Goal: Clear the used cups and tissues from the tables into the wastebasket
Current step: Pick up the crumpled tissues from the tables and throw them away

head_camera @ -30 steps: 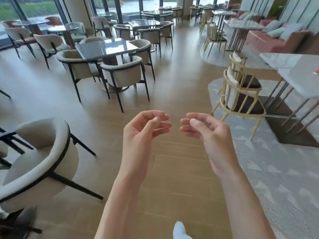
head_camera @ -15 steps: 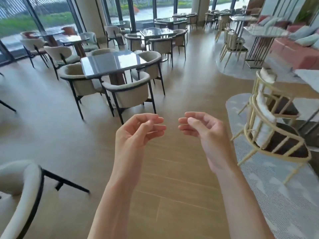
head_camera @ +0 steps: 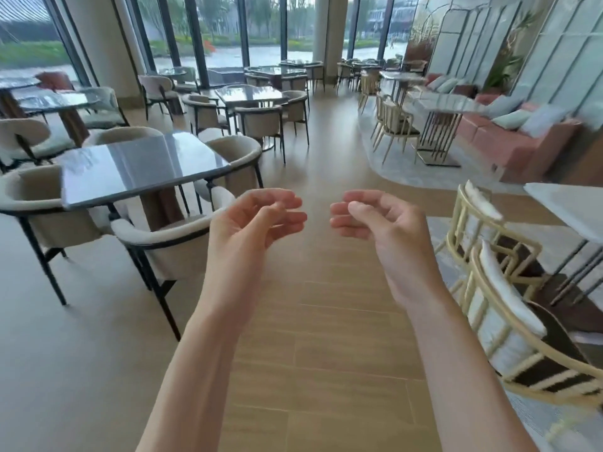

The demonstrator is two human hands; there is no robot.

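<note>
Forearms cut off at six o'clock; left hand (head_camera: 251, 223) and right hand (head_camera: 385, 223) loosely curled, empty, above wood floor (head_camera: 326, 337); glossy tabletop (head_camera: 137, 168) at ten o'clock.

One wide-angle view only, worn at head height, looking forward and tilted down along the pale wooden plank floor (head_camera: 326, 321). Nearest the lens, both bare forearms reach in from six o'clock. The glossy grey square table (head_camera: 140, 168) lies near at ten o'clock; the tall glass window wall (head_camera: 261, 27) stands far off at twelve (edges bend outward).
</note>
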